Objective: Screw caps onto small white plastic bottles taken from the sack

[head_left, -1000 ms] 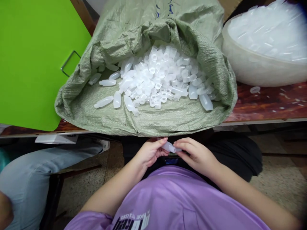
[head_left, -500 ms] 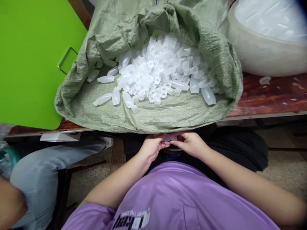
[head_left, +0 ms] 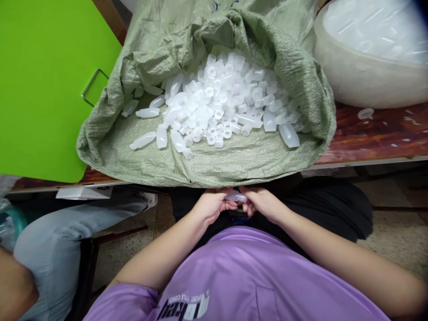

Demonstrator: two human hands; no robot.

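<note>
Both my hands meet above my lap, just below the front edge of a green woven sack. Between them is a small translucent plastic bottle [head_left: 236, 196], lying sideways. My left hand [head_left: 214, 204] is closed on its left end, fingers curled underneath. My right hand [head_left: 260, 201] pinches the right end with thumb and fingers. Fingers partly cover both ends of the bottle. Beyond my hands, the open woven sack [head_left: 227, 165] holds a heap of similar white translucent plastic pieces [head_left: 214, 102], some long and tapered, others short rings.
A large white bowl [head_left: 364, 84] full of clear plastic pieces stands at the right on the reddish table [head_left: 368, 138], with scraps beside it. At the left is a bright green board [head_left: 40, 89] with a metal handle [head_left: 87, 89]. Another person's jeans-clad leg [head_left: 53, 249] is close at lower left.
My right hand has shifted slightly down and its fingers have curled more. The bottle between my hands now shows more clearly. The heap in the sack looks the same.
</note>
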